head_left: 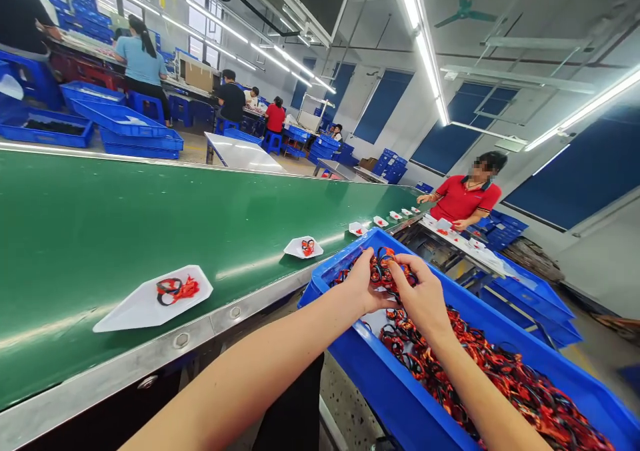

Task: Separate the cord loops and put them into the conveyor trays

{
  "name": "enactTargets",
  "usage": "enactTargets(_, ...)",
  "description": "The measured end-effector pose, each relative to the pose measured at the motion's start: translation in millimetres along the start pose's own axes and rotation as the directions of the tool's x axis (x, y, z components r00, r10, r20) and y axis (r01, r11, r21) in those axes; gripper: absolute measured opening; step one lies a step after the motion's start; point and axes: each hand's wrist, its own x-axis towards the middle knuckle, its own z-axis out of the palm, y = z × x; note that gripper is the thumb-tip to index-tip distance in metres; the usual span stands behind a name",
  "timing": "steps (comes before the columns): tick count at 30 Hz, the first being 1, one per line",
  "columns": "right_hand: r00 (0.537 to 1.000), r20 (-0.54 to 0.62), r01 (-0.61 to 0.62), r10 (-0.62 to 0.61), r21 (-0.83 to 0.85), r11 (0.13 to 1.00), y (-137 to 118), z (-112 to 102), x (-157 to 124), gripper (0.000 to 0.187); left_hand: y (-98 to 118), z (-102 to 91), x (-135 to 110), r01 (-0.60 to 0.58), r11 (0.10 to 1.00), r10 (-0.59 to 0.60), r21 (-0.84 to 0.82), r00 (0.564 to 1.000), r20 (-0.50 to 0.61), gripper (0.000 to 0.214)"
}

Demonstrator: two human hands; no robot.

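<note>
Both of my hands are over the near-left end of a long blue bin (400, 391). My left hand (364, 284) is curled around a small bunch of red-and-black bands (383, 271), which look like looped ties or straps. From the other side, the fingers of my right hand (423, 294) pinch at the same bunch. Below them the bin holds a heap of similar red-and-black bands (485, 371). On the green conveyor belt (125, 217) a white boat-shaped tray (150, 304) carries a few red and black pieces. Another white tray (303, 247) with bands lies farther along.
More small white trays (359, 229) line the belt's near edge into the distance. A metal rail (215, 321) borders the belt. A co-worker in a red shirt (465, 201) sits at a white table (470, 251) ahead right. Blue crates (530, 291) stand beside that table.
</note>
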Motion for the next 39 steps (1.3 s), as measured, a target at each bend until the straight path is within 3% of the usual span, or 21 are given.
enactTargets(4, 0.995, -0.100, -0.009, 0.018, 0.096, 0.995, -7, -3, 4, 0.020, -1, -0.5, 2, 0.016, 1.000, -0.016, -0.025, 1.000, 0.012, 0.039)
enactTargets(8, 0.962, -0.133, -0.183, 0.237, 0.328, 0.927, -5, -7, 6, 0.027, -2, -0.5, 0, -0.039, 0.997, 0.038, -0.070, 0.999, -0.012, 0.030)
enactTargets(11, 0.915, -0.200, -0.225, 0.349, 0.466, 0.856, 3, -9, 8, 0.029, -1, 0.9, -5, -0.084, 0.993, 0.082, -0.089, 0.996, -0.022, 0.025)
enactTargets(15, 0.906, -0.073, -0.290, 0.418, 0.611, 0.736, 9, -5, 7, 0.030, -1, 3.4, -8, -0.100, 0.992, 0.097, -0.076, 0.995, -0.036, 0.023)
enactTargets(22, 0.923, 0.078, -0.343, 0.376, 0.609, 0.716, -1, 4, 3, 0.035, 1, 6.2, -8, -0.064, 0.997, 0.063, -0.048, 0.998, -0.018, 0.026)
enactTargets(30, 0.900, -0.097, -0.277, 0.425, 0.626, 0.729, -1, -8, 9, 0.032, 4, 5.9, -12, -0.055, 0.995, 0.055, -0.087, 0.998, -0.005, 0.030)
enactTargets(39, 0.913, -0.085, -0.262, 0.399, 0.628, 0.733, 1, -12, 11, 0.033, 8, 4.6, -15, -0.086, 0.991, 0.090, -0.099, 0.995, 0.039, 0.027)
